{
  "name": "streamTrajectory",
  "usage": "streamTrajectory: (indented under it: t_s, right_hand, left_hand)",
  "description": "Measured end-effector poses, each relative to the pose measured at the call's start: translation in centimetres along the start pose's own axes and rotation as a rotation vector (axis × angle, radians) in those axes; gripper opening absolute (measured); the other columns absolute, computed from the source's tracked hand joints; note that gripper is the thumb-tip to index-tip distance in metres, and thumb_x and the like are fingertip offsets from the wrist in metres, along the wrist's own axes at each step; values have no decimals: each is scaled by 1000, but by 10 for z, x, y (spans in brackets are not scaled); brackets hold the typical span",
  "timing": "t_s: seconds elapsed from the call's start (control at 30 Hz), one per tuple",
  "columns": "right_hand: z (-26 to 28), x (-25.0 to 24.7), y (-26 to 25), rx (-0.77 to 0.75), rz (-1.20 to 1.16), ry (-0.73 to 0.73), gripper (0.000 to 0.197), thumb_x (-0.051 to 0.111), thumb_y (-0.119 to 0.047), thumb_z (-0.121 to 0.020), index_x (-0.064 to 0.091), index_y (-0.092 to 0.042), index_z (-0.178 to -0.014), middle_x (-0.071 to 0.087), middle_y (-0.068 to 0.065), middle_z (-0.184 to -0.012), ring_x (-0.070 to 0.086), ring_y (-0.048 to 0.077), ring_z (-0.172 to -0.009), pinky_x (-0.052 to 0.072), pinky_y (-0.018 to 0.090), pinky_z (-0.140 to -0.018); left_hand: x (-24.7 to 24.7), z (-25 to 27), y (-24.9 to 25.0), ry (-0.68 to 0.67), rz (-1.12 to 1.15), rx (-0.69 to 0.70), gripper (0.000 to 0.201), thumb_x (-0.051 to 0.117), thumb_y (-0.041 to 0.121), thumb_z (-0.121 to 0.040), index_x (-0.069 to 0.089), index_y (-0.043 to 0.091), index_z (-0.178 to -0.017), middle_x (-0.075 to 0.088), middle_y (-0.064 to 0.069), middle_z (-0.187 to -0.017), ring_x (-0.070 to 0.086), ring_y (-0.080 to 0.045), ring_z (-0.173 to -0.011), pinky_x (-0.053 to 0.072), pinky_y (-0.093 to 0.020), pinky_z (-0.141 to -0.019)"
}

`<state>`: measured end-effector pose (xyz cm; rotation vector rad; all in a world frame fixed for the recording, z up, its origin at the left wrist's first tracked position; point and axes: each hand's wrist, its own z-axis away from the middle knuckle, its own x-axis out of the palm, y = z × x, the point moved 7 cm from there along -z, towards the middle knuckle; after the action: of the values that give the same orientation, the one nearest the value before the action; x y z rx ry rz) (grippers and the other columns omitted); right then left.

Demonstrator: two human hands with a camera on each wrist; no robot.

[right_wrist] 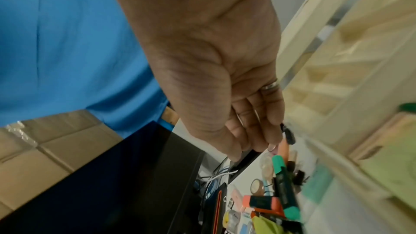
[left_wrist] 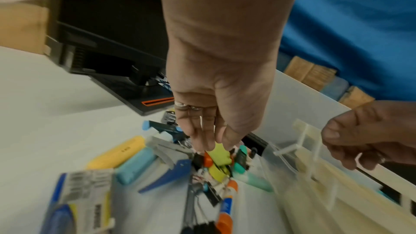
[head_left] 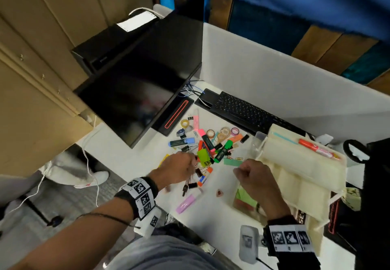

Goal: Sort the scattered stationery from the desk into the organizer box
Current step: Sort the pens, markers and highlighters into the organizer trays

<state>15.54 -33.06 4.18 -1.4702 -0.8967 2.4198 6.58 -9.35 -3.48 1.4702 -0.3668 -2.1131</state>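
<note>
A heap of stationery [head_left: 202, 153] lies mid-desk: highlighters, binder clips, tape rolls. My left hand [head_left: 195, 162] reaches down into it. In the left wrist view its finger and thumb [left_wrist: 216, 144] pinch the top of a lime-green piece [left_wrist: 221, 156], also seen from above [head_left: 203, 156]. The cream organizer box [head_left: 306, 176] stands to the right [left_wrist: 315, 175], with a red marker [head_left: 316, 148] in its far tray. My right hand [head_left: 240, 171] hovers at the box's near-left corner with fingers curled; nothing shows in it [right_wrist: 254, 147].
A black monitor [head_left: 135, 92] stands at the left and a black keyboard [head_left: 242, 111] behind the heap. A purple highlighter [head_left: 186, 203] lies near the desk's front edge. Green and red pads [head_left: 244, 200] sit in a clear compartment under my right wrist.
</note>
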Motion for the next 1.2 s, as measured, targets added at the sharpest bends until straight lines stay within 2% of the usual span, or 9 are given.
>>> streamTrajectory:
  t_s: [0.13,0.3,0.43,0.53,0.63,0.87,1.07,1.13,1.2]
  right_hand:
    - [-54,21,-39,-77,10,16,14,67,-24,-92,63,-24,-78,71,-6,-81,67,17,-78,56,34,-73]
    - [-107,54,-49,-59,107,-21,12,66,-13,-93,75,-6,-91,74,10,-93,64,20,-81,49,27,-73]
    - [-119,103,-56,-129,131,-140,18,71,-23,-89,70,-16,-105,69,4,-102,67,22,-90,58,37,-82]
    - [-124,124,-62,-121,258,-66,29,68,-37,-92,64,-16,-111,59,8,-108,62,28,-92,54,37,-80]
    - [-134,129,-65,-62,406,23,38,64,-48,-91,64,-14,-107,65,11,-105,67,32,-93,53,37,-75]
    - [-144,148,-82,-18,582,25,42,71,-42,-84,65,-12,-114,70,9,-109,71,33,-98,55,37,-77]
    - [-136,147,-78,67,437,13,32,77,-38,-76,67,-14,-95,69,4,-88,70,29,-82,53,32,-66]
    - [-134,136,-68,103,279,53,28,78,-39,-75,67,-15,-83,66,-4,-74,66,19,-67,46,25,-54]
    - [-133,123,-60,77,53,80,24,79,-39,-78,70,-18,-72,67,-6,-63,62,10,-58,42,24,-52]
  left_hand:
    - [-20,4,-41,49,-7,-59,9,62,34,-93,63,28,-99,71,9,-94,64,-17,-85,54,-33,-76]
    - [-21,9,-86,1,-44,-129,17,61,33,-94,64,25,-108,72,6,-103,66,-20,-94,55,-35,-80]
    - [-15,12,-101,-86,-7,-110,19,63,29,-95,65,23,-113,71,7,-104,65,-18,-91,52,-31,-79]
    - [-15,11,-106,-103,16,-89,17,65,31,-94,64,25,-110,71,7,-105,66,-19,-90,54,-35,-79]
    - [-20,9,-107,-98,16,-102,18,63,35,-96,62,28,-113,69,9,-106,65,-19,-93,55,-36,-82]
    - [-19,5,-94,-75,-151,-21,39,66,37,-96,57,21,-131,61,0,-124,62,-25,-110,44,-31,-81]
    - [-16,-12,-62,-97,-349,88,34,65,37,-89,67,17,-117,65,-4,-113,67,-26,-98,54,-35,-75]
    - [-13,-15,-58,-122,-404,80,23,63,30,-88,69,16,-106,68,-5,-104,71,-26,-91,55,-33,-69]
    - [-12,-17,-57,-127,-416,69,16,63,22,-88,70,16,-100,71,-5,-99,72,-26,-88,56,-33,-67]
